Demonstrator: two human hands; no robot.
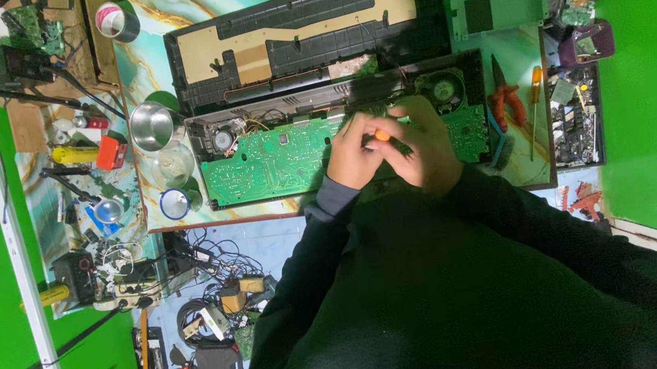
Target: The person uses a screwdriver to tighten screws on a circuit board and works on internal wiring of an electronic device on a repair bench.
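An orange-handled screwdriver (pixel 381 135) is held between both hands over the long green circuit board (pixel 273 162) of an opened electronic keyboard, whose lower shell (pixel 333 99) lies on the marble-patterned worktop (pixel 185 6). The left hand (pixel 354 153) is closed around the handle from the side, and the right hand (pixel 425 144) is wrapped over it from the other side; only a small patch of orange shows between the fingers. The tip is hidden, so it cannot be told which screw or point on the board is met.

For such work to go well, the tool would best be kept upright over the fastener, with steady downward pressure from one hand while the other guides, so that the tip is not allowed to slip onto the board's traces. The thin wires near the speaker (pixel 445 90) should be kept clear.

The removed black cover (pixel 305 27) lies beyond the shell. Red-handled pliers (pixel 505 97) and a second screwdriver (pixel 535 106) lie just right of it, and a steel bowl (pixel 153 126) stands at the left.
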